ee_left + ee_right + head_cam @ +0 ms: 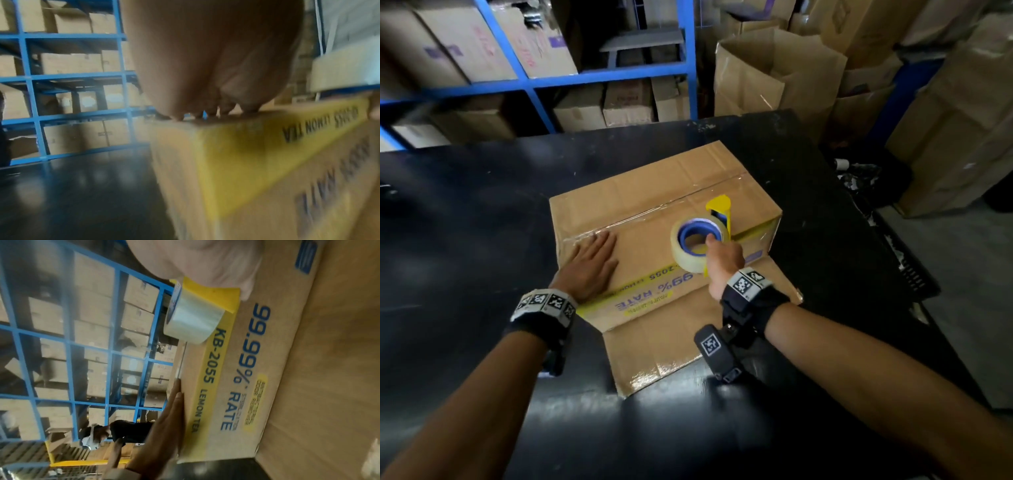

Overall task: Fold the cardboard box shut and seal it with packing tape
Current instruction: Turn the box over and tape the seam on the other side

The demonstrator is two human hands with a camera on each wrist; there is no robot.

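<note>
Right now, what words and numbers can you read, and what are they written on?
"99.99% RATE": blue print on the side of the cardboard box.
"KB-2055 LEMON TEA": on the box's yellow stripe.
Small yellow label beside "RATE": too blurred to read.
Blue mark on the box: unreadable.
Boxes on the blue shelves: purple print, too blurred.

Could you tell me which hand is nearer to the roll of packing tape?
Right. The right hand grips the tape dispenser carrying the roll; the left hand lies flat on the box top, apart from it.
</note>
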